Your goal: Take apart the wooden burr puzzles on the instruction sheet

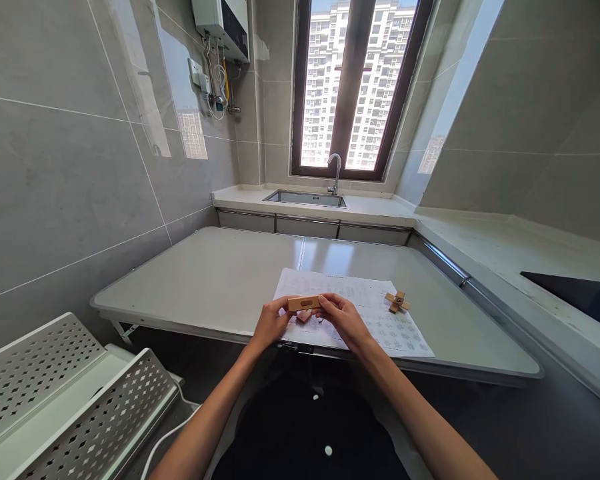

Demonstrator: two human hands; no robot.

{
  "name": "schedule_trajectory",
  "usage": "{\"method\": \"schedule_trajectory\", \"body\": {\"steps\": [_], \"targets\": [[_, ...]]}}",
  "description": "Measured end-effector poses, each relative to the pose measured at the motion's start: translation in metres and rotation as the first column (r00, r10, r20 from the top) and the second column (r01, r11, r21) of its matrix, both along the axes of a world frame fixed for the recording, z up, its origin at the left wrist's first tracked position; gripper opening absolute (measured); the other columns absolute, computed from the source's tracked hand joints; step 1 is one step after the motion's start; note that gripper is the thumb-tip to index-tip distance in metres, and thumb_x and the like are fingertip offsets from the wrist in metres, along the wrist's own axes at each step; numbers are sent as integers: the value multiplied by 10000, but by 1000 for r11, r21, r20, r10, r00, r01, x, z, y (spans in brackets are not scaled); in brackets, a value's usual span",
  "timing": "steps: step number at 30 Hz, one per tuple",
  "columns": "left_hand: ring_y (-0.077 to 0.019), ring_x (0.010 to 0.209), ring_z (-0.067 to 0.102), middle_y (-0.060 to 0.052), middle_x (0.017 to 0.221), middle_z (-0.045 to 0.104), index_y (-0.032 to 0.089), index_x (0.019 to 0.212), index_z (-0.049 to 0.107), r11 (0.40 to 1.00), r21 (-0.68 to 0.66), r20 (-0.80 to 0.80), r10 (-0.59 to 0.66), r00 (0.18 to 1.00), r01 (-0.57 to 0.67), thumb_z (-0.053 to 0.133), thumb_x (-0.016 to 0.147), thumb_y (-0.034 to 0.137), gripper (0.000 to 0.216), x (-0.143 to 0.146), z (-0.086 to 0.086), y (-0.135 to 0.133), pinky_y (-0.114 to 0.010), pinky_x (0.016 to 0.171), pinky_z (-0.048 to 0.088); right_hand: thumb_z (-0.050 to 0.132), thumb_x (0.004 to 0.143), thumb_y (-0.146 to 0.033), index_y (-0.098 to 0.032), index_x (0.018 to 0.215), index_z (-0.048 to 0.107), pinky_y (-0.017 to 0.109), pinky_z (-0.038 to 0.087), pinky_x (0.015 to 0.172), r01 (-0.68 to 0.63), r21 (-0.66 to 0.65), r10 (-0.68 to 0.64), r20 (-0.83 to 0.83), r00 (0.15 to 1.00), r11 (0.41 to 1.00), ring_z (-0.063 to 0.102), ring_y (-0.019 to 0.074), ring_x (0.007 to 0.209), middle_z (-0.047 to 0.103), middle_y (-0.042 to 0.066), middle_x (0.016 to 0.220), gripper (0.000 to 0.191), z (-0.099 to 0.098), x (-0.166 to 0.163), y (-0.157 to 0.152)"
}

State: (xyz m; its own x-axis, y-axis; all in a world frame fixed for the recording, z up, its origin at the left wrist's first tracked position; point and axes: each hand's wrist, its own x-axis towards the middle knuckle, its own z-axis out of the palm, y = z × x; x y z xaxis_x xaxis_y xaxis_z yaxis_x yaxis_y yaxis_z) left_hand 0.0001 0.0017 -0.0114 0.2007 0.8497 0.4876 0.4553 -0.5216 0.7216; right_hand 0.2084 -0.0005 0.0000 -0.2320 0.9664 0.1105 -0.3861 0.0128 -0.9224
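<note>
Two hands meet at the lower middle of the frame, holding a small wooden block (304,303) with a slot in its face between them. The left hand (269,325) pinches the block's left end with its fingertips, and the right hand (344,320) pinches the right end, fingers curled over the top. Just below the block, more small wooden pieces (306,316) lie on a printed sheet (380,320) spread on the grey table (205,280). Right of the hands, near the sheet's edge, sits a crossed wooden puzzle (397,301). Beyond, at the upper middle, a sink (305,198) with a faucet (335,172) stands under a window (355,87). A perforated white rack (70,393) fills the lower left.
</note>
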Motion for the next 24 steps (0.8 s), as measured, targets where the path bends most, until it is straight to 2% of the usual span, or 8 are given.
{"method": "schedule_trajectory", "body": {"steps": [3, 5, 9, 15, 21, 24], "targets": [[-179, 713, 665, -19, 767, 756, 177, 840, 765, 999, -7, -17, 41, 999, -41, 584, 933, 319, 249, -2, -6, 3, -248, 677, 467, 860, 729, -480, -174, 940, 722, 295, 576, 811, -22, -53, 21, -23, 1000, 998, 709, 155, 747, 741, 33, 846, 397, 1, 1, 0], [-179, 710, 670, -22, 765, 763, 171, 807, 764, 999, -3, -10, 42, 999, -42, 574, 934, 311, 269, -2, -8, 3, -240, 658, 454, 873, 715, -473, -174, 937, 727, 292, 578, 806, -30, -67, 28, -30, 999, 997, 712, 151, 738, 746, 33, 855, 400, 1, 3, 0], [-196, 771, 707, -27, 830, 792, 176, 852, 782, 1000, 13, 28, 9, 1000, -9, 578, 918, 268, 233, -1, -7, 2, -242, 695, 480, 870, 717, -479, -172, 944, 732, 294, 571, 794, -41, -42, 40, -25, 999, 998, 710, 150, 732, 752, 35, 862, 406, 3, 5, -1], [-228, 898, 738, -47, 976, 809, 194, 987, 804, 999, 29, 75, -21, 997, 19, 569, 937, 302, 263, -1, -6, 1, -265, 771, 517, 873, 712, -483, -169, 946, 728, 275, 551, 775, -48, -23, 48, 3, 999, 999, 706, 143, 728, 753, 28, 841, 417, 11, 5, -5], [-245, 901, 741, -50, 978, 810, 203, 1019, 808, 999, 29, 63, -25, 998, 23, 564, 944, 331, 285, -2, -6, 1, -290, 795, 533, 873, 690, -525, -179, 946, 725, 302, 559, 790, -45, -25, 45, 16, 999, 999, 707, 157, 733, 750, 35, 860, 456, 6, 5, -3], [-257, 963, 736, -48, 1032, 804, 220, 1051, 802, 1000, 4, 54, -21, 998, 20, 558, 939, 340, 294, 0, -4, -1, -310, 836, 543, 851, 704, -549, -179, 949, 721, 322, 559, 795, -29, -2, 29, 57, 998, 1000, 708, 176, 747, 749, 42, 857, 462, 7, 5, -6]]}}
